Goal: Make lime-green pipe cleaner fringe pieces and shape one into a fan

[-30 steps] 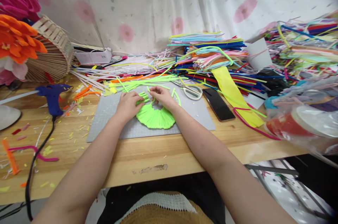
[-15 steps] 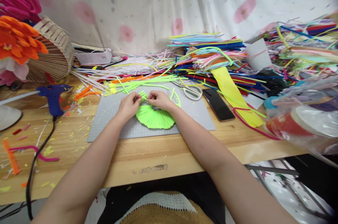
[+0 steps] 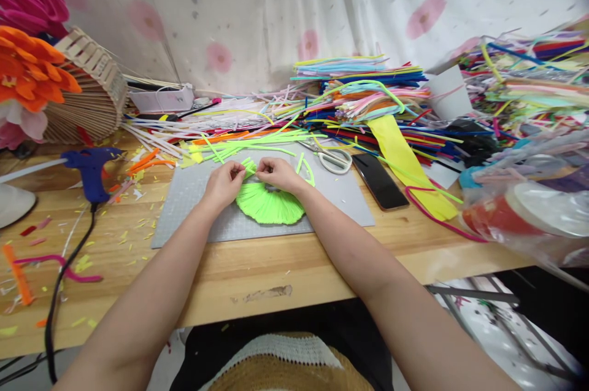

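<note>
A fan-shaped piece of neon green pipe cleaners [image 3: 270, 207] lies on the grey cutting mat [image 3: 184, 210], close to its front edge. At the upper left of that piece, my left hand [image 3: 224, 184] pinches the short green pipe cleaner ends. My right hand [image 3: 278, 172] is closed at the same spot from the other side, thumb and fingertips together on the green strands. Exactly which strand each hand grips is too small to make out. Just beyond my right wrist stands a bent green pipe cleaner [image 3: 307, 171]. Loose green pipe cleaners [image 3: 257, 148] lie behind my hands.
Scissors [image 3: 335, 161] and a black phone [image 3: 380, 182] lie right of my hands, beside a yellow strip [image 3: 414, 173]. A blue glue gun [image 3: 94, 173] with a cord is on the left, near a wooden-stick basket [image 3: 87, 90]. Colourful pipe cleaner bundles [image 3: 368, 93] are heaped behind.
Both hands stay at the same spot on the green piece, with barely any finger movement. The whole view has shifted very slightly.
</note>
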`<control>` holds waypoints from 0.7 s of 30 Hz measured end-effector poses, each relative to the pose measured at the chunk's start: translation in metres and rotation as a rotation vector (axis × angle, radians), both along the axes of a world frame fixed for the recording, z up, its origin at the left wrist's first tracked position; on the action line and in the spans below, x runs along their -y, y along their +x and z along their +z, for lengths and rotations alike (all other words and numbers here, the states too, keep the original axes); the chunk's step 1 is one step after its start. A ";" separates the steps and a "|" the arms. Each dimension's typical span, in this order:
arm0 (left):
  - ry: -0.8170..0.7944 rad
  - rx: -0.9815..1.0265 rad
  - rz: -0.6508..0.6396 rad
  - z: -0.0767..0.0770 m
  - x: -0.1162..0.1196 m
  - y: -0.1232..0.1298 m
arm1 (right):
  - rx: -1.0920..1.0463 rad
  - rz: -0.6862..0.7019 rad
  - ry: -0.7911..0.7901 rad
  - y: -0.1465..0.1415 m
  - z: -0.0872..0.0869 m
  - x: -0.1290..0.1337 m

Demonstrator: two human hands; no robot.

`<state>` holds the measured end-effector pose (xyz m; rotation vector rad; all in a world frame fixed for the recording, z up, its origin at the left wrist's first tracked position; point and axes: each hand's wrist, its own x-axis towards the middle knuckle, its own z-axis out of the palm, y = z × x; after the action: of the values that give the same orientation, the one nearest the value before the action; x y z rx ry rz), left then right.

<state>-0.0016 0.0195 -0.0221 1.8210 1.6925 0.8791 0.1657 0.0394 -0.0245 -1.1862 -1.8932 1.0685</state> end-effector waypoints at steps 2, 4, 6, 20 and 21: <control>0.004 -0.003 -0.001 0.000 0.000 0.000 | 0.006 -0.008 0.001 0.000 0.000 0.000; 0.009 -0.006 -0.006 0.000 0.000 0.000 | 0.025 -0.023 0.010 -0.001 0.000 0.000; 0.004 -0.017 -0.006 0.001 0.001 0.000 | 0.050 -0.038 0.021 -0.001 0.000 0.000; 0.123 -0.152 0.002 0.007 0.006 0.006 | 0.014 -0.032 0.042 0.000 0.001 -0.002; 0.135 -0.143 0.018 0.007 0.006 0.005 | -0.006 -0.030 0.032 0.001 0.000 -0.002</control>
<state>0.0035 0.0131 -0.0149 2.0032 1.7776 0.9088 0.1666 0.0418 -0.0243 -1.1884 -1.8756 1.0214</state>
